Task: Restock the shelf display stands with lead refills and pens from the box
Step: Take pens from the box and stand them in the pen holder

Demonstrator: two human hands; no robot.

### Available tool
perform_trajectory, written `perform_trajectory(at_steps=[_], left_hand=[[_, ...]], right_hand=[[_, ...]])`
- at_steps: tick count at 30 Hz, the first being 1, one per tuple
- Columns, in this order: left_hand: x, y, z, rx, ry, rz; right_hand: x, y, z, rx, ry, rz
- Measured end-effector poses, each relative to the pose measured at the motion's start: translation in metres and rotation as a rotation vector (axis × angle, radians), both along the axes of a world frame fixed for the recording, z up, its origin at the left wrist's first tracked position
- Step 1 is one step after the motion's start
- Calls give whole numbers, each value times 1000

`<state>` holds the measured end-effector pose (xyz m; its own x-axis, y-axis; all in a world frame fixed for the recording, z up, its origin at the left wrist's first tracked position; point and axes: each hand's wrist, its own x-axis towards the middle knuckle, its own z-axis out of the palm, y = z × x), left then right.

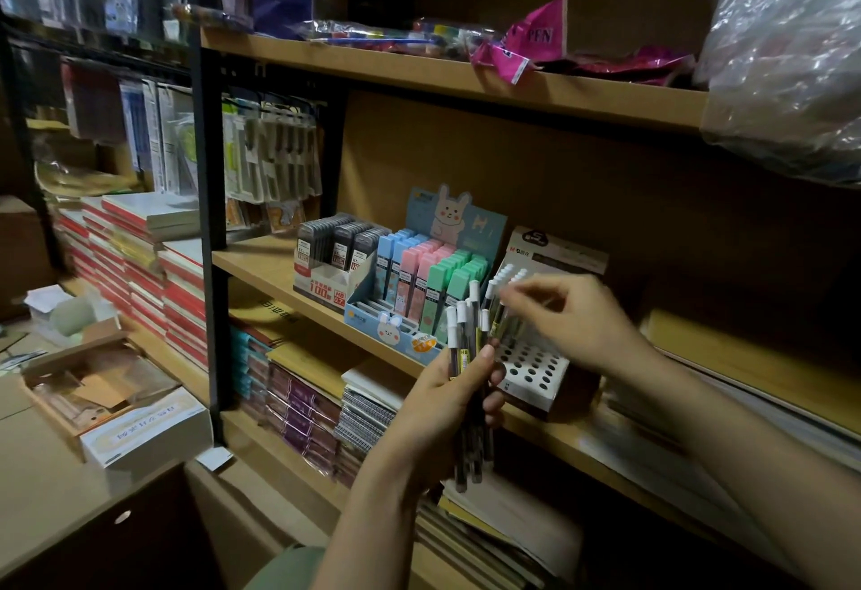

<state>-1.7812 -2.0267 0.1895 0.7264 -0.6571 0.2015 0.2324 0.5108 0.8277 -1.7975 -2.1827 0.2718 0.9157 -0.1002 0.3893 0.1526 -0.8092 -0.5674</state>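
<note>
Wooden shelf (289, 263), left hand (447, 408) gripping white-capped pens (466, 338), right hand (577, 324) fingers pinching one.

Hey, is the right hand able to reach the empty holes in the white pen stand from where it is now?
Probably yes. The right hand hovers just above the white pen stand, and its front holes are open with nothing over them. The left hand, gripping the bundle of pens, sits beside the stand, not across it.

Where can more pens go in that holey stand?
The front rows of the white pen stand show open holes, below the right hand. Its back rows already hold pens. The bunny lead-refill display to its left is packed.
</note>
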Motion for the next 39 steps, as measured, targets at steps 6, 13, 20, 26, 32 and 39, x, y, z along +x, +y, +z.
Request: perform_trajectory(at_steps=[6, 13, 20, 26, 32, 39], left_hand=[[0, -2, -6, 104, -159, -36], [3, -7, -13, 236, -164, -5], [2, -11, -11, 132, -26, -57], [3, -10, -9, 138, 13, -49], [5, -11, -11, 52, 102, -69], [6, -11, -11, -33, 183, -62]], right_hand=[[-7, 15, -12, 151, 202, 86], [0, 8, -11, 362, 402, 35], [3, 2, -11, 504, 400, 29], [7, 0, -6, 444, 375, 39], [7, 0, -6, 423, 357, 35], [6, -6, -1, 573, 355, 47]])
